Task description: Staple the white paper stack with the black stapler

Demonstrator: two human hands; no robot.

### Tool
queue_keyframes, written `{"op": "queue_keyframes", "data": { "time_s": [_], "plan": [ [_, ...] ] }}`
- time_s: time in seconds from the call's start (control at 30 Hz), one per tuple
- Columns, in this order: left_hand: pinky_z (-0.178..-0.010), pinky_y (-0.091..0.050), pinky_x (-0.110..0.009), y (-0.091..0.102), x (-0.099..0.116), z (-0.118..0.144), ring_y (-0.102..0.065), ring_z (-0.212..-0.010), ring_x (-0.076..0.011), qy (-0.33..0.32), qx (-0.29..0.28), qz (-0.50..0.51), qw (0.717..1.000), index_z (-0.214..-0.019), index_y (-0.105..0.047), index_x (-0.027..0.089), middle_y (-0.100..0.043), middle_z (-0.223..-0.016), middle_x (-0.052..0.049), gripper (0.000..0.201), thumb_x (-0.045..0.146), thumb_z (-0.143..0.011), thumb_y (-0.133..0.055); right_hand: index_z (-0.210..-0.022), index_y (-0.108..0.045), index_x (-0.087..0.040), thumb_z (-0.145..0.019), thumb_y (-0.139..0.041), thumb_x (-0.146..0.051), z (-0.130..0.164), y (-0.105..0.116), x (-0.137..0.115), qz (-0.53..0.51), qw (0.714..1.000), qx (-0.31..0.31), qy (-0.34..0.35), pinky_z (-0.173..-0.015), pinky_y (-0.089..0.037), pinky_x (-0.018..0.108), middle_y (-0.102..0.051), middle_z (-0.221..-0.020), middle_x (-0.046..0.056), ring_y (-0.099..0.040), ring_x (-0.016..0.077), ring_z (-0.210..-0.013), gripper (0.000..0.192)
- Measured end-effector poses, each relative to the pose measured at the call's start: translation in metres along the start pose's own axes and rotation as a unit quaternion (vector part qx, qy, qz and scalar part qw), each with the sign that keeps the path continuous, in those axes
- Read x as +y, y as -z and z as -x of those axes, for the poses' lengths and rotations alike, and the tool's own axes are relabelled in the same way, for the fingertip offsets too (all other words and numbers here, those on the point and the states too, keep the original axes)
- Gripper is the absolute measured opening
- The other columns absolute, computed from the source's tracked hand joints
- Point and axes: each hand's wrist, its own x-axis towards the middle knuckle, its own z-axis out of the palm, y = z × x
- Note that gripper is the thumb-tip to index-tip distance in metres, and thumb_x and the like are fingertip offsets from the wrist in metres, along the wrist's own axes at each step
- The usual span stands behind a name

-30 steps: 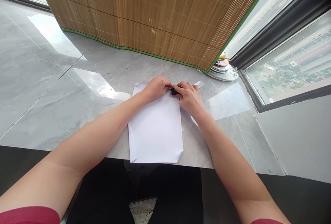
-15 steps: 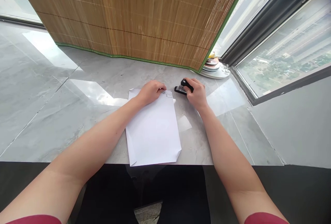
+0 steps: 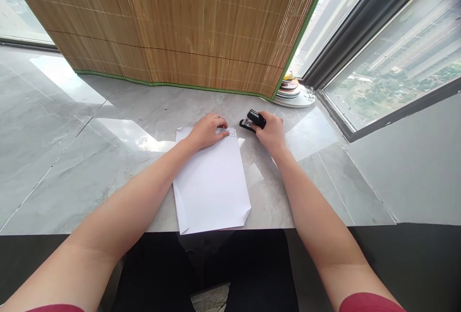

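A stack of white paper sheets [image 3: 212,187] lies on the grey marble-look surface, its near edge at the surface's front edge. Dark marks, too small to read, run along its top right corner. My left hand [image 3: 209,130] rests over the top of the stack, fingers curled at the far edge and thumb on the paper, holding it. Just right of that corner, my right hand [image 3: 271,132] is closed around a black stapler [image 3: 254,119]. The stapler's jaws point left, apart from the paper, and its upper arm is raised off the base.
A bamboo blind [image 3: 173,29] with green edging hangs at the back. Beyond my right hand, a stack of plate-like discs [image 3: 295,98] sits in the corner beside the window frame [image 3: 334,38]. A white wall [image 3: 414,158] bounds the right side.
My left thumb has spread away from the fingers and now lies over the marked corner. The stapler has tilted slightly in my right hand. The camera view has shifted a little.
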Motion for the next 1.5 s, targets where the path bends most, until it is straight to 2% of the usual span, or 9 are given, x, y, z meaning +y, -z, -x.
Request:
{"op": "queue_keyframes", "data": {
  "time_s": [0.2, 0.33, 0.47, 0.67, 0.83, 1.03, 1.2, 1.37, 1.5],
  "plan": [
    [-0.093, -0.049, -0.039, 0.005, -0.001, -0.006, -0.063, -0.094, -0.0233, 0.035, 0.116, 0.124, 0.985, -0.092, -0.074, 0.023, -0.071, -0.099, -0.006, 0.008, 0.028, -0.092, -0.069, -0.103, -0.072, -0.020, -0.087, -0.075, -0.038, 0.015, 0.008, -0.042, -0.105, 0.992, 0.035, 0.060, -0.085, -0.051, 0.040, -0.076, -0.097, 0.008, -0.067, 0.0274, -0.089, 0.024],
    [-0.073, -0.046, -0.030, 0.022, -0.007, -0.009, -0.057, -0.076, -0.0162, 0.116, 0.266, 0.399, 0.870, -0.080, -0.064, 0.023, -0.062, -0.081, -0.002, 0.020, 0.033, -0.097, -0.066, -0.101, -0.068, -0.022, -0.084, -0.078, -0.038, 0.040, -0.002, -0.076, -0.190, 0.965, -0.091, 0.159, -0.078, -0.048, 0.034, -0.073, -0.091, 0.004, -0.065, 0.0217, -0.081, 0.025],
    [-0.057, -0.041, -0.028, 0.040, -0.010, -0.005, -0.047, -0.058, -0.0132, 0.149, 0.290, 0.594, 0.735, -0.062, -0.038, 0.022, -0.040, -0.061, 0.001, 0.054, 0.045, -0.101, -0.067, -0.102, -0.065, -0.022, -0.086, -0.070, -0.029, 0.058, -0.016, -0.099, -0.191, 0.938, -0.193, 0.215, -0.075, -0.045, 0.032, -0.070, -0.094, 0.003, -0.062, 0.0204, -0.083, 0.019],
    [-0.045, -0.033, -0.028, 0.052, -0.009, 0.002, -0.033, -0.045, -0.0099, 0.189, 0.255, 0.679, 0.662, -0.057, -0.021, 0.021, -0.022, -0.052, 0.003, 0.068, 0.047, -0.104, -0.062, -0.102, -0.063, -0.023, -0.098, -0.062, -0.045, 0.042, -0.008, -0.089, -0.253, 0.919, -0.195, 0.231, -0.079, -0.046, 0.033, -0.066, -0.099, 0.005, -0.059, 0.0206, -0.089, 0.022],
    [-0.044, -0.033, -0.027, 0.054, -0.011, 0.002, -0.032, -0.044, -0.0090, 0.190, 0.270, 0.689, 0.645, -0.057, -0.020, 0.021, -0.022, -0.051, 0.003, 0.068, 0.046, -0.104, -0.062, -0.065, -0.032, -0.025, -0.103, -0.049, -0.053, -0.003, 0.014, 0.006, -0.243, 0.966, 0.080, -0.031, -0.059, -0.029, 0.031, -0.028, -0.063, -0.003, -0.030, 0.0145, -0.060, 0.050],
    [-0.045, -0.034, -0.028, 0.053, -0.012, 0.001, -0.037, -0.047, -0.0102, 0.185, 0.277, 0.667, 0.666, -0.058, -0.023, 0.021, -0.024, -0.053, 0.003, 0.065, 0.046, -0.104, -0.062, -0.060, -0.030, -0.027, -0.088, -0.055, -0.031, -0.017, 0.022, 0.086, -0.075, 0.940, 0.198, -0.267, -0.055, -0.025, 0.032, -0.020, -0.059, -0.005, -0.023, 0.0136, -0.059, 0.038],
    [-0.045, -0.035, -0.027, 0.054, -0.012, 0.000, -0.039, -0.051, -0.0112, 0.159, 0.292, 0.672, 0.662, -0.061, -0.027, 0.021, -0.028, -0.058, 0.002, 0.058, 0.042, -0.102, -0.063, -0.055, -0.033, -0.027, -0.082, -0.062, -0.030, -0.016, 0.019, 0.075, -0.024, 0.967, 0.106, -0.231, -0.055, -0.027, 0.033, -0.022, -0.053, -0.005, -0.025, 0.0145, -0.057, 0.041],
    [-0.044, -0.035, -0.027, 0.053, -0.010, 0.000, -0.038, -0.051, -0.0119, 0.180, 0.283, 0.652, 0.680, -0.062, -0.031, 0.022, -0.028, -0.056, 0.002, 0.056, 0.045, -0.102, -0.062, -0.059, -0.027, -0.027, -0.098, -0.053, -0.054, -0.011, 0.019, 0.036, -0.080, 0.981, 0.137, -0.108, -0.061, -0.032, 0.033, -0.024, -0.060, -0.003, -0.027, 0.0154, -0.061, 0.054],
    [-0.041, -0.028, -0.027, 0.053, -0.011, 0.001, -0.030, -0.045, -0.0102, 0.173, 0.262, 0.672, 0.671, -0.058, -0.023, 0.022, -0.021, -0.052, 0.003, 0.064, 0.043, -0.103, -0.064, -0.064, -0.037, -0.026, -0.094, -0.046, -0.084, 0.005, 0.010, -0.020, -0.203, 0.973, -0.085, 0.062, -0.064, -0.036, 0.032, -0.037, -0.065, -0.001, -0.038, 0.0167, -0.066, 0.066]
  ]
}}
